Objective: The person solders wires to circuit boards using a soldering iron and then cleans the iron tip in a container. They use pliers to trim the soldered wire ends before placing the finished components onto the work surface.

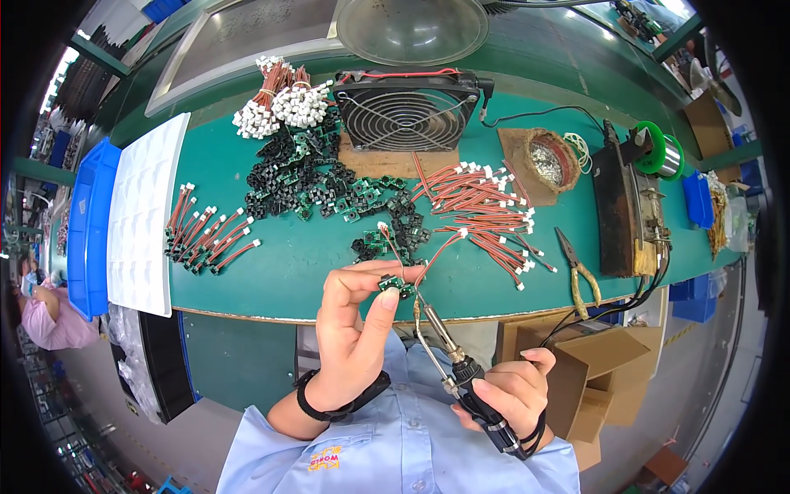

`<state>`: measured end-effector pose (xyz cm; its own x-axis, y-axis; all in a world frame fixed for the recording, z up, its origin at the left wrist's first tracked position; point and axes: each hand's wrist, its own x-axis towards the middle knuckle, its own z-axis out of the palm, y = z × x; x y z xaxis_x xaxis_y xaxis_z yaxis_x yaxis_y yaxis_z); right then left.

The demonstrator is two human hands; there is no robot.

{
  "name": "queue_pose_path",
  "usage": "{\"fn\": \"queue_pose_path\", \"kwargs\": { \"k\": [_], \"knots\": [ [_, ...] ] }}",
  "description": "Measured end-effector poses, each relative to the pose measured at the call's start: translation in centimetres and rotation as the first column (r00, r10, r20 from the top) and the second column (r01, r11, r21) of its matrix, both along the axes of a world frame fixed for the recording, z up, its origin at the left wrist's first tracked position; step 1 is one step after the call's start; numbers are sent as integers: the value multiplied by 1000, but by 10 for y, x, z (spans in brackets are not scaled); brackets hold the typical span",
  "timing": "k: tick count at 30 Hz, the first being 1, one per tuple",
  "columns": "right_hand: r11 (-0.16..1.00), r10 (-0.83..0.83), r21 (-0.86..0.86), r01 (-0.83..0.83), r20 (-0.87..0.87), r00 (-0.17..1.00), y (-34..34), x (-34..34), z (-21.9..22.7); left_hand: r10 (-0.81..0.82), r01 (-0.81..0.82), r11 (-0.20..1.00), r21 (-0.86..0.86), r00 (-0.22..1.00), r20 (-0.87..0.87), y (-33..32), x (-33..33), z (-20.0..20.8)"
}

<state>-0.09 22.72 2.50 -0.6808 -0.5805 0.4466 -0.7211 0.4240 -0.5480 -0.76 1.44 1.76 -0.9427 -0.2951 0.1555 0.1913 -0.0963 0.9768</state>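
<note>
Between the thumb and fingers of my left hand point(350, 333) are small green circuit boards point(392, 283), pinched above the table's near edge. Short red wires with white plugs point(451, 240) run up from about the boards. My right hand point(517, 393) is wrapped round the black handle of a soldering iron point(467, 372) with a thin metal feed tube alongside. Its tip points up at the boards; whether it touches them I cannot tell. Just beyond my fingers lies a pile of small boards with black parts point(317, 177). Loose red wire leads point(481, 202) are spread to the right of it.
Wired boards point(210, 239) lie at left beside a white tray point(144, 222) and blue bin point(89, 230). Bundled plug leads point(284, 99) and a fan point(407, 115) stand behind. Pliers point(579, 276), a round solder dish point(547, 160), a soldering unit point(621, 214) and solder reel point(662, 151) are right.
</note>
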Motion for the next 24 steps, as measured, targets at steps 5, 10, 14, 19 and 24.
{"fn": "queue_pose_path", "kwargs": {
  "k": [5, 10, 14, 19, 24],
  "knots": [
    [999, 31, -14, -31, 0, 1000, 6, -3, -2, 19, -20, 999, 33, 1000, 21, -1, 0, 3],
    [938, -298, -208, 276, -82, 951, 19, -31, -10, -104, 74, 956, 285, 991, 90, -9, 3, 9],
    [767, -614, -248, 591, -21, 789, 15, -88, -40, -169, 92, 890, 446, 976, 135, -11, 7, 16],
    [779, -620, 77, 623, -62, 782, 11, -101, -32, -168, 89, 875, 476, 978, 126, -13, 6, 13],
    [949, -178, -261, 177, 20, 984, 10, -35, -6, -66, 26, 938, 346, 993, 103, -11, 2, 9]
  ]
}}
